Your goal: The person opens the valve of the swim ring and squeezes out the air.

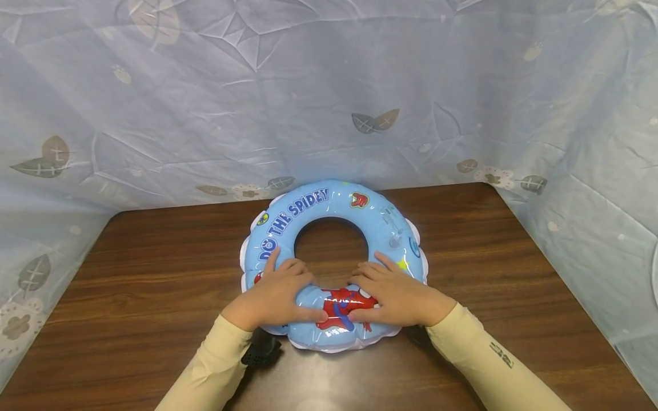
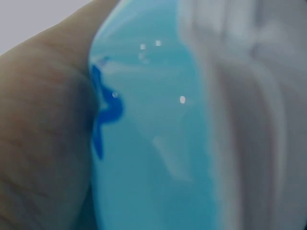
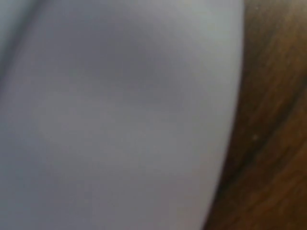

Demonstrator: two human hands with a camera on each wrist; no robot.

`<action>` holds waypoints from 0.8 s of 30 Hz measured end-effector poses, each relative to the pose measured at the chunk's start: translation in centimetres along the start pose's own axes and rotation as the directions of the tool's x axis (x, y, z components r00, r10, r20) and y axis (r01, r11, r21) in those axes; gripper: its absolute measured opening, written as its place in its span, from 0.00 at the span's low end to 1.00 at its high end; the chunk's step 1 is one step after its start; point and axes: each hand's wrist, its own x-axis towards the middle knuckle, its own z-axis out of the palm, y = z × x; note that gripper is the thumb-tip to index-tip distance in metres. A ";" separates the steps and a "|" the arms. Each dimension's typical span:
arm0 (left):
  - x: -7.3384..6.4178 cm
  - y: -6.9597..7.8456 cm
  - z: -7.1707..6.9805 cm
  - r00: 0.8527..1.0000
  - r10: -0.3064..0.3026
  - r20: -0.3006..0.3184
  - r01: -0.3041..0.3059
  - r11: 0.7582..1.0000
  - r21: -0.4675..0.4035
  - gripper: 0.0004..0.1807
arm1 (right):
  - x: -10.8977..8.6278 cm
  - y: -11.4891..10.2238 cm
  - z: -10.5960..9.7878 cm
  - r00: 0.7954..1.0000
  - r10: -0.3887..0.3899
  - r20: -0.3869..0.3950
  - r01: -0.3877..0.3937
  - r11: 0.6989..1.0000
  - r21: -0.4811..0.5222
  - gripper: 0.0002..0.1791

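Observation:
An inflated light-blue swim ring [image 1: 334,200], printed with "DO THE SPIDEY" and red figures, lies flat on the wooden table. On its near left part rests my left hand [image 1: 277,294], thumb and fingers spread over the top. My right hand [image 1: 398,294] rests likewise on the near right part, its fingertips reaching the ring's inner edge. Both thumbs point toward each other across the red figure. In the left wrist view, the palm touches the shiny blue side of the ring [image 2: 153,124]. A blurred pale scalloped edge [image 3: 120,115] fills most of the right wrist view.
The dark wooden table [image 1: 154,268] extends around the ring on all sides. Pale grey-blue curtain cloth [image 1: 308,103] with leaf prints hangs behind the table and along its sides. A black wrist device [image 1: 261,348] sits under the left wrist.

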 end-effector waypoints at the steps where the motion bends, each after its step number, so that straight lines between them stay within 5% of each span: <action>1: 0.0 0.0 0.0 1.000 0.000 0.001 0.000 1.000 0.002 0.40 | 0.0 0.0 0.0 1.000 -0.001 0.000 0.001 1.000 0.000 0.44; 24: 0.0 0.0 0.0 1.000 -0.006 0.004 0.006 1.000 0.012 0.39 | 0.0 0.2 0.2 1.000 0.005 0.001 -0.005 1.000 -0.012 0.44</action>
